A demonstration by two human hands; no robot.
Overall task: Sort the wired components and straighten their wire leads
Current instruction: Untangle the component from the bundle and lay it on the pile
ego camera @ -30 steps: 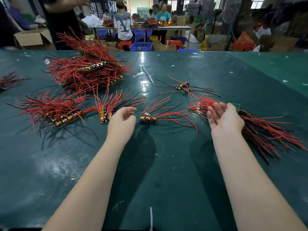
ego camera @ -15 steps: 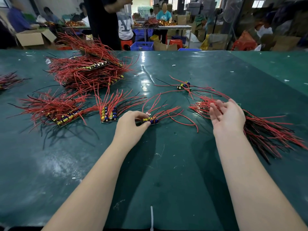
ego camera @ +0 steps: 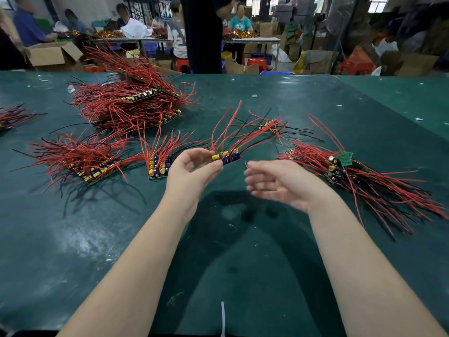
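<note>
Red-wired component, left hand pinching (lifted)

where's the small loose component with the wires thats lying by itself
In the head view, the lone component lies on the green table right of centre, beyond both hands, between the big far-left pile and the right-hand pile.

A broad dark-green worktable fills the near ground, its surface scuffed and glossy with overhead glare. Beyond it at twelve o'clock stands a white bench with seated workers, red plastic stools beneath. At ten o'clock sits an open cardboard box. Stacked cartons and bright windows show toward one and two o'clock.
</note>
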